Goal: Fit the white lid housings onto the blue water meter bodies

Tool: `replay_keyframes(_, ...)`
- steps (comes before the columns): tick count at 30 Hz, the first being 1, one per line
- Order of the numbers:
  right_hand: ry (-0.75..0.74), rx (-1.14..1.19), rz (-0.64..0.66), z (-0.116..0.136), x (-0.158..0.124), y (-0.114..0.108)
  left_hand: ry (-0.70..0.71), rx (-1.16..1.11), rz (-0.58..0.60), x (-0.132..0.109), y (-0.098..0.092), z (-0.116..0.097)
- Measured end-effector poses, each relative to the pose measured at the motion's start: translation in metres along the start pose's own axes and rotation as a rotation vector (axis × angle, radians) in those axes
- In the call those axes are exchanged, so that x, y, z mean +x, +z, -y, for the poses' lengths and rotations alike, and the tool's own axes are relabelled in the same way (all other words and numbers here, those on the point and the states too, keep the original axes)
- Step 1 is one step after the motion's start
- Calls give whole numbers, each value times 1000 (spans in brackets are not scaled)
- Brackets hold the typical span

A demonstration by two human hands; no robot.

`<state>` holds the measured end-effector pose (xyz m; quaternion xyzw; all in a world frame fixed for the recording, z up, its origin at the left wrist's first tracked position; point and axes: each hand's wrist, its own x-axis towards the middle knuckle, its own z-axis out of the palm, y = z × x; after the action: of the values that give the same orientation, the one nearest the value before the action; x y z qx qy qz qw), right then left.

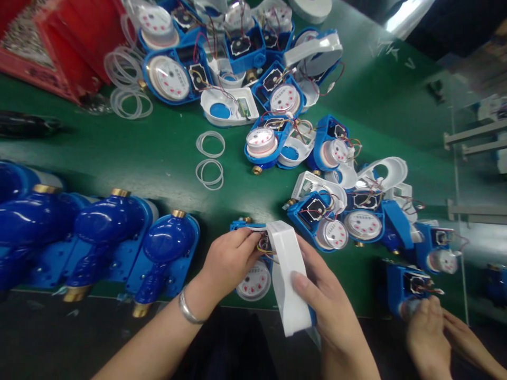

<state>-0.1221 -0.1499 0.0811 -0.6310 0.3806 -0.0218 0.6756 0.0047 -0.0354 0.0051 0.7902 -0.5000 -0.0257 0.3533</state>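
Note:
In front of me a blue water meter (253,284) with a round white dial lies on the bench, partly covered by my hands. My right hand (322,295) grips a white plastic meter cover (288,279), tilted on its side above the meter's right edge. The fingers of my left hand (229,261) are pinched together at thin coloured wires (264,247) between the meter and the cover. Their exact tips are partly hidden. A metal bracelet (188,309) circles my left wrist.
Blue meters (168,237) lie face down in a row at the left. Clear rings (209,174) lie on the green bench (166,153). Open meters (170,79) with covers spread behind and right. A red bin (75,53) stands back left. A co-worker's hands (430,335) work at the right.

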Motion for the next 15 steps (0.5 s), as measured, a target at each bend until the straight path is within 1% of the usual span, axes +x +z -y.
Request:
replay_keyframes(3, -13, -20, -18, -3, 2, -1, -51, 6, 33, 0, 0, -5)
replay_keyframes(7, -27, -100, -59, -12, 3, 2, -175, 52, 154, 6, -2, -15)
replay_keyframes(10, -32, -119, -99, -17, 2, 5, -215, 107, 219, 10, -4, -17)
replay_keyframes(13, -29, -87, -127, -20, 0, 7, -171, 102, 211, 8, -3, -11)
replay_keyframes(15, -15, -64, -129, -21, -2, 8, -133, 70, 155, 4, -1, -5)
